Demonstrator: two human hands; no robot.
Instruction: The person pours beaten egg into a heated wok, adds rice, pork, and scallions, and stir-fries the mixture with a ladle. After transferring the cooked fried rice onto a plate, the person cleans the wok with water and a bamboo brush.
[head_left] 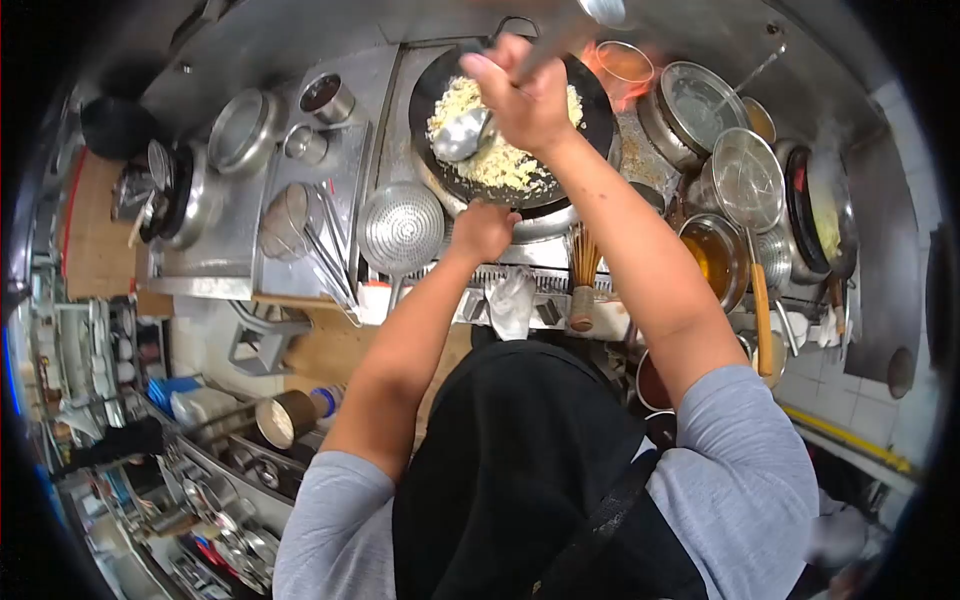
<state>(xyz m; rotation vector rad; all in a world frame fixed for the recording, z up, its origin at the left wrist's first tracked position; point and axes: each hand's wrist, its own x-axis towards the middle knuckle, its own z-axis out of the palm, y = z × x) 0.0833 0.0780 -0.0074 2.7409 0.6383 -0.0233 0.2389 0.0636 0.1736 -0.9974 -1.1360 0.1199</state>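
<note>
In front of me a black wok (425,110) sits on the burner. Pale yellow and white chopped food, like fried rice or scrambled egg, (505,165) fills its middle. My right hand (530,105) is above the wok, closed around the handle of a metal ladle (463,136). The ladle's bowl rests in the food on the left side, and its handle slants up to the right. My left hand (485,232) is closed at the wok's near edge, gripping it there; the exact part held is hidden by the fingers.
Orange flame (618,75) shows right of the wok. A perforated skimmer (400,227) lies to the left, near tongs (325,245). To the right are a water pot (697,105), a wire strainer (748,180) and an oil pot (715,258). A bamboo brush (583,275) stands at the front edge.
</note>
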